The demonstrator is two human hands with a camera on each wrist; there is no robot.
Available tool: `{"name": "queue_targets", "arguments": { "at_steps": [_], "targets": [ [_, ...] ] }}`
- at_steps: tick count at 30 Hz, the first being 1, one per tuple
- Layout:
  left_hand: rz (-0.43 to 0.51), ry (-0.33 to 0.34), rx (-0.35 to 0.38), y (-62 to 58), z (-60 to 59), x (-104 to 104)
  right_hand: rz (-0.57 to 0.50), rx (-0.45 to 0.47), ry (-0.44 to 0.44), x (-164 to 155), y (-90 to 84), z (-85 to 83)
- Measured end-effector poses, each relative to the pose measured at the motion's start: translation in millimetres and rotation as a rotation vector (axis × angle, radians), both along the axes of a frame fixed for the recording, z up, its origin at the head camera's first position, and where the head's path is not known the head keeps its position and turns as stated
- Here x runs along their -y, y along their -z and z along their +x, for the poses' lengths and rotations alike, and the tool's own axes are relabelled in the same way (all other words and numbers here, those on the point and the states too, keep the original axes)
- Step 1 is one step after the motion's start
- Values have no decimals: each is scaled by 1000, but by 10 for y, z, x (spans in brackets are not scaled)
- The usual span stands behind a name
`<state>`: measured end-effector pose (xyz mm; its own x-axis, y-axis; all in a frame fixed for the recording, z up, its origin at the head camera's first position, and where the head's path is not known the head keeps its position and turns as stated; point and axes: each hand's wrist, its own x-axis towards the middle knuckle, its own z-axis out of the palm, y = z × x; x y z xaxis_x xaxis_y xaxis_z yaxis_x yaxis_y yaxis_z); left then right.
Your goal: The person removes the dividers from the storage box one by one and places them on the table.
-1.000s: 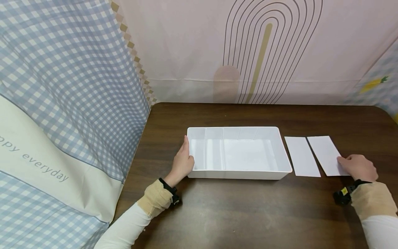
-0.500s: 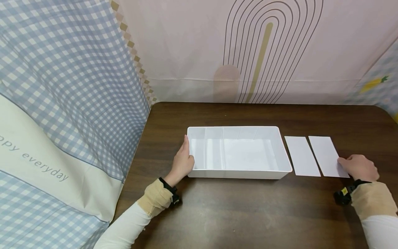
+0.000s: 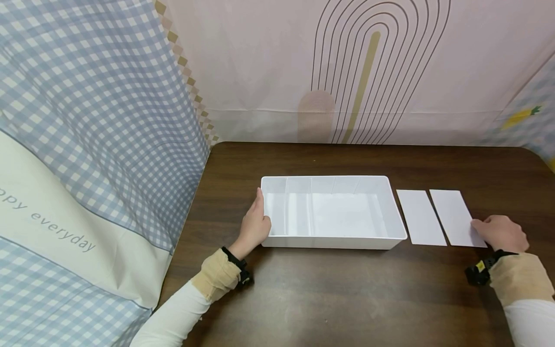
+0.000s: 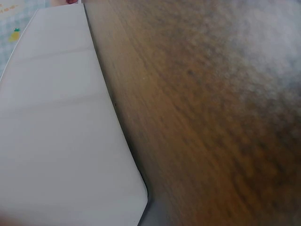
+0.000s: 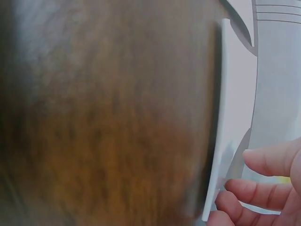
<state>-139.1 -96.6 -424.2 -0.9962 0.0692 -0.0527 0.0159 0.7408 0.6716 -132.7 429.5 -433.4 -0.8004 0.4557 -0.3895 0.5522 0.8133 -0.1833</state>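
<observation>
A white plastic tray-like bin, with ridges dividing its left part, sits on the dark wooden table. My left hand rests along its left end, fingers extended beside the wall and thumb near the front corner. In the left wrist view the bin's long front wall fills the left side. Two thin white rectangular panels lie flat and side by side right of the bin. My right hand touches the outer edge of the right-hand panel. In the right wrist view its loosely bent fingers meet that panel's edge.
The table has bare wood in front of the bin. A pale patterned cloth hangs behind it, and a blue checked cloth covers the left side. A narrow gap separates the two panels.
The right-hand panel has turned slightly and now lies nearly parallel to the other one. My right hand stays at its edge; my left hand and the bin hold still.
</observation>
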Motion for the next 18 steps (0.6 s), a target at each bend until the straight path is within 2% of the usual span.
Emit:
{"name": "queue_targets", "arguments": {
  "at_steps": [11, 18],
  "targets": [
    [8, -7, 11, -8, 5, -3, 27, -30, 57, 43, 23, -66],
    [11, -5, 21, -5, 5, -3, 37, -39, 27, -94, 189, -138]
  ]
}}
